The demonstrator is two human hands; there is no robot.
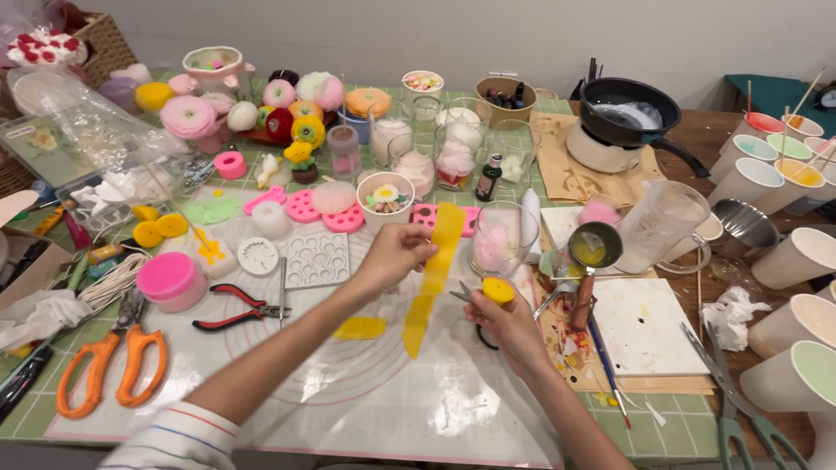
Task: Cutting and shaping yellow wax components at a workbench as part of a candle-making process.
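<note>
Left hand (396, 254) pinches a long, floppy, translucent yellow wax strip (433, 277) at its 12 o'clock end; right hand (508, 324) grips small scissors (466, 296) and a yellow disc (498, 290).

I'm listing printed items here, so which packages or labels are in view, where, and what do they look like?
Small bottle: centre back by the glass jars, dark with a white label.
Flat card pack: far left, pale green, clear-wrapped.
Clear plastic bag: left, crumpled, see-through.
</note>
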